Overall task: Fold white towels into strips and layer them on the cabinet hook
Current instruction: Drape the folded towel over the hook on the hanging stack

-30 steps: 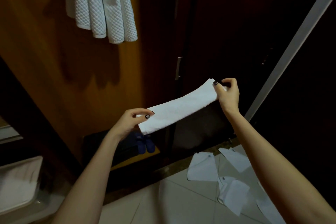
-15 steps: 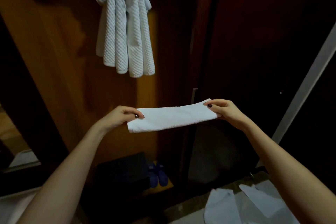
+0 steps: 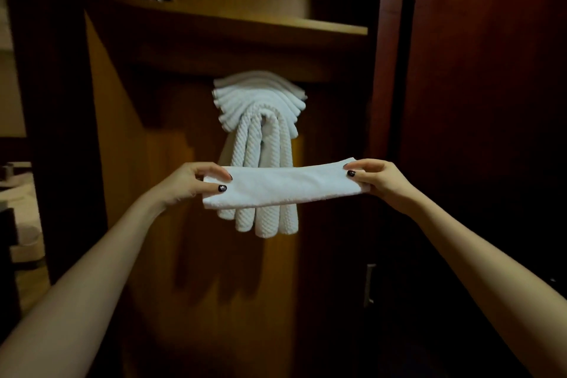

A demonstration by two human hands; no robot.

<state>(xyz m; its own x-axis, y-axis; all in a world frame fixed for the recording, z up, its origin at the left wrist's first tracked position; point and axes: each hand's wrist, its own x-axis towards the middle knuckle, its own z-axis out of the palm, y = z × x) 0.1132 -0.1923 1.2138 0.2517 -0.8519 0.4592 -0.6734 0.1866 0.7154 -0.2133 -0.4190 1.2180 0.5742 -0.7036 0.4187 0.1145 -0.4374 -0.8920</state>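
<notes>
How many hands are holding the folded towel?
2. The left hand pinches the left end of the folded towel, and the right hand pinches its right end, stretched level before the hanging towels.

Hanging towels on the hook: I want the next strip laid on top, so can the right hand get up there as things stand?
Probably yes: the right hand pinches the folded strip below the hanging towels, with nothing between.

Both hands (image 3: 196,182) (image 3: 372,179) outstretched, pinching
</notes>
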